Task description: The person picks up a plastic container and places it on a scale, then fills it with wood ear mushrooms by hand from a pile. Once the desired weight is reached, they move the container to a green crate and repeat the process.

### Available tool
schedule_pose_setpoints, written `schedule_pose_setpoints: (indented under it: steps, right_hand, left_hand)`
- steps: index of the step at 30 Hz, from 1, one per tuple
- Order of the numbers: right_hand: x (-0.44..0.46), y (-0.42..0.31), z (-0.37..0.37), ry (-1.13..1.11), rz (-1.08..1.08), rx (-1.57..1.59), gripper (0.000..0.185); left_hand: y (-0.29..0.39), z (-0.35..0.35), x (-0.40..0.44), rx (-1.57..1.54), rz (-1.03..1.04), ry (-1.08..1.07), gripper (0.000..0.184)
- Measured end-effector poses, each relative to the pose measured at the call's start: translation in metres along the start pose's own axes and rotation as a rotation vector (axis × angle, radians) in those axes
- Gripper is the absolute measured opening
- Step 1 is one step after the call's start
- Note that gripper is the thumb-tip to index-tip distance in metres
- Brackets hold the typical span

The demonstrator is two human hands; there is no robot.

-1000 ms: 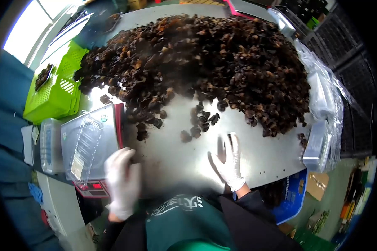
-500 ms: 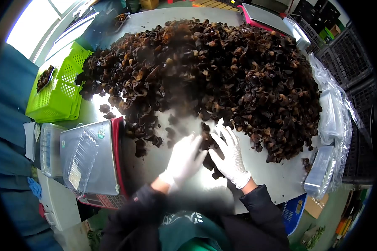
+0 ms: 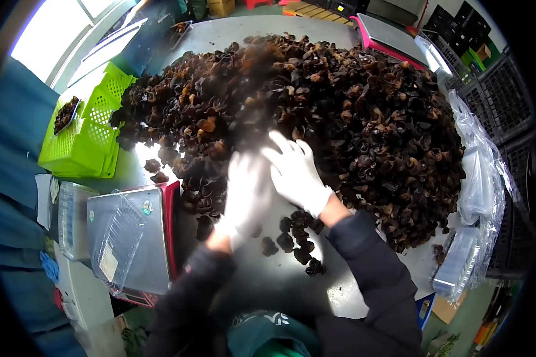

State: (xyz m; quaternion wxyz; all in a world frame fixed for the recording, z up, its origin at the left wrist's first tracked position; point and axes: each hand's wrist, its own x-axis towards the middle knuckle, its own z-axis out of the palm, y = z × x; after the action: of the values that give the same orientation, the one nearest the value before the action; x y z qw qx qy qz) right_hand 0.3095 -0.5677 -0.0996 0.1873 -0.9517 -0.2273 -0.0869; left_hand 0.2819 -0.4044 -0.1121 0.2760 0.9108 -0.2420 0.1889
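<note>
A broad heap of dark brown wood ear mushrooms covers much of the metal table. My left hand, in a white glove, reaches to the front edge of the heap; it is blurred, its fingers stretched forward. Beside it, my right hand, also gloved in white, has its fingers spread at the mushrooms, and nothing shows in its grasp. Nearer my body, below the right hand, a small loose group of wood ear mushrooms lies on the metal, apart from the heap.
Left stand a green perforated basket and a scale bearing a clear plastic box. Clear containers in plastic wrap line the right edge. Another scale sits at the far right, with black crates beyond the table.
Both hands have moved forward from the bare metal to the heap's front edge. The small group of mushrooms that was between and under them now lies uncovered nearer my body.
</note>
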Motion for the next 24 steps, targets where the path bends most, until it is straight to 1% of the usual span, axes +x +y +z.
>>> schedule_pose_setpoints:
  steps: [1, 2, 4, 6, 7, 8, 9, 10, 11, 12, 13, 14, 15, 16, 18, 19, 20, 22, 23, 24]
  right_hand:
    - [-0.018, -0.006, 0.001, 0.082, -0.068, -0.084, 0.035]
    - [-0.034, -0.011, -0.009, 0.009, -0.082, -0.107, 0.030]
    - [-0.060, -0.010, -0.024, 0.032, -0.083, 0.021, 0.026]
    - [-0.074, -0.001, -0.039, 0.042, -0.050, 0.158, 0.027]
    - [-0.073, 0.004, -0.048, 0.048, -0.020, 0.251, 0.028]
    - [-0.074, 0.010, -0.048, 0.042, 0.036, 0.253, 0.025]
    - [-0.069, 0.015, -0.047, 0.094, 0.062, 0.266, 0.025]
    - [-0.064, 0.018, -0.044, 0.146, 0.089, 0.280, 0.026]
    - [-0.060, 0.020, -0.039, 0.184, 0.104, 0.255, 0.034]
    - [-0.055, 0.018, -0.037, 0.167, 0.144, 0.097, 0.046]
    - [-0.057, 0.021, -0.029, 0.150, 0.150, 0.121, 0.049]
    - [-0.058, 0.022, -0.021, 0.132, 0.154, 0.146, 0.052]
    - [-0.061, 0.020, -0.019, 0.054, 0.154, 0.240, 0.052]
    - [-0.065, 0.011, -0.025, 0.037, 0.122, 0.170, 0.048]
    - [-0.078, 0.013, -0.028, 0.037, 0.113, 0.246, 0.044]
    - [-0.083, 0.018, -0.032, 0.033, 0.119, 0.336, 0.040]
    - [-0.092, 0.017, -0.040, 0.040, 0.120, 0.279, 0.039]
    - [-0.103, 0.014, -0.050, 0.061, 0.183, 0.310, 0.038]
    - [-0.106, 0.012, -0.056, 0.043, 0.195, 0.306, 0.039]
    - [-0.107, 0.010, -0.059, 0.046, 0.184, 0.313, 0.040]
  left_hand:
    - [0.018, -0.001, -0.015, -0.176, -0.107, -0.154, 0.044]
    - [0.041, -0.011, -0.028, -0.287, -0.112, -0.130, 0.036]
    - [0.053, -0.020, -0.045, -0.333, -0.135, -0.113, 0.030]
    - [0.041, -0.032, -0.029, -0.206, -0.050, 0.016, 0.026]
    - [0.025, -0.035, -0.012, -0.181, -0.021, 0.123, 0.028]
    - [0.013, -0.042, 0.008, -0.152, -0.152, 0.132, 0.028]
    - [-0.007, -0.036, 0.027, -0.058, -0.113, 0.296, 0.031]
    - [-0.027, -0.027, 0.035, 0.127, -0.140, 0.346, 0.032]
    - [-0.043, -0.010, 0.037, 0.136, -0.193, 0.288, 0.034]
    - [-0.052, 0.000, 0.035, 0.147, -0.247, 0.230, 0.037]
    - [-0.037, -0.007, 0.036, 0.148, -0.126, 0.136, 0.038]
    - [-0.018, -0.002, 0.032, 0.102, -0.129, 0.112, 0.037]
    - [0.002, 0.002, 0.027, 0.056, -0.133, 0.089, 0.036]
    - [0.015, 0.007, 0.016, -0.023, -0.108, 0.030, 0.035]
    - [0.046, 0.016, -0.016, -0.063, -0.086, -0.100, 0.039]
    - [0.060, 0.008, -0.020, -0.108, -0.101, -0.064, 0.037]
    - [0.067, -0.001, -0.020, -0.152, -0.111, -0.024, 0.035]
    - [0.063, -0.016, -0.006, -0.108, -0.161, 0.058, 0.032]
    - [0.047, -0.020, 0.008, -0.103, -0.108, 0.213, 0.033]
    - [0.029, -0.028, 0.022, -0.057, -0.126, 0.314, 0.029]
